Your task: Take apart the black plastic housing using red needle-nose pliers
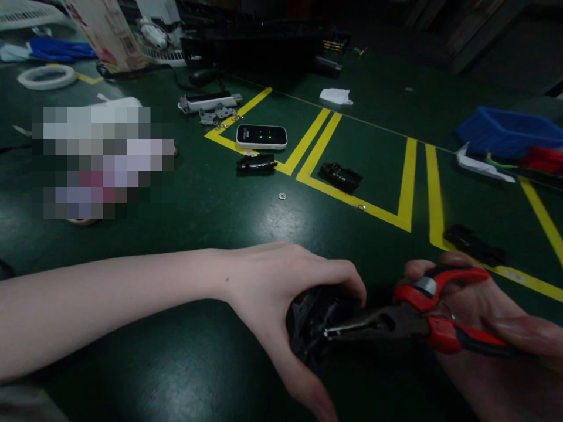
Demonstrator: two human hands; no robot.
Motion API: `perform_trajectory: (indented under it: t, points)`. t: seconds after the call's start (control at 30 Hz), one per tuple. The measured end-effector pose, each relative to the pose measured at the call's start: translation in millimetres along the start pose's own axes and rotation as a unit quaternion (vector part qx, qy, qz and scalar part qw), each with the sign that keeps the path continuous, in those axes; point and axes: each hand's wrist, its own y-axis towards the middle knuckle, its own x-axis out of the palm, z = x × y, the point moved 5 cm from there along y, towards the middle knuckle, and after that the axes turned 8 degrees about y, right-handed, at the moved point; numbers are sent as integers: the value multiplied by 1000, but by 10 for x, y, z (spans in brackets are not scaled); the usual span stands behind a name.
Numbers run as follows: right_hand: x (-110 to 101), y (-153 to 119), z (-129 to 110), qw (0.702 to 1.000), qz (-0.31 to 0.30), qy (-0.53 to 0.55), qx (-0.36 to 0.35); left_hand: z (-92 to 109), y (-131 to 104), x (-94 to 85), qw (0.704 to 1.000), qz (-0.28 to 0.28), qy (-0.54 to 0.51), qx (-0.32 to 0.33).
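The view is dim overall, darkest along the top and upper right, where the background sinks into near-black. A soft, pale glare sits on the green bench (197, 234) near the middle — a second, fainter patch shows low on its surface, left of centre. The left hand (281, 293) and its forearm are the brightest large area; the right hand (492, 316) is duller and slightly smeared. The black part (316, 322) between them loses most detail in shadow, with small glints at the tips of the pliers (396, 319). Green lights glow on the white device (261, 136). Objects near the side edges look stretched and soft — coarse blocks hide a patch at left.
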Motion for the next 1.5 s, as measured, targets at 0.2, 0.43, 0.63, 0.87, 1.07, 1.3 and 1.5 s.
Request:
perform_trajectory:
  t: [0.2,0.43,0.63,0.87,1.07,1.3,1.5]
  points:
    - [25,0,-46,1000,-2,-7,14,-37,-1,15,1000,-4,2,16]
    - [32,7,33,999,15,-7,37,-59,10,36,1000,-12,-6,24]
    - [42,-32,24,1000,10,-9,24,-92,-6,24,1000,-5,-20,9]
    - [0,-16,24,999,-31,-10,-5,90,23,-64,999,3,37,13]
    - [-140,-13,37,1000,-7,4,-21,35,9,-71,999,-20,4,41]
    - [-233,-6,8,998,58,24,-20,-62,-5,-35,999,-40,-1,20]
    - [-204,-9,39,999,46,13,-13,-29,9,-55,999,-30,12,31]
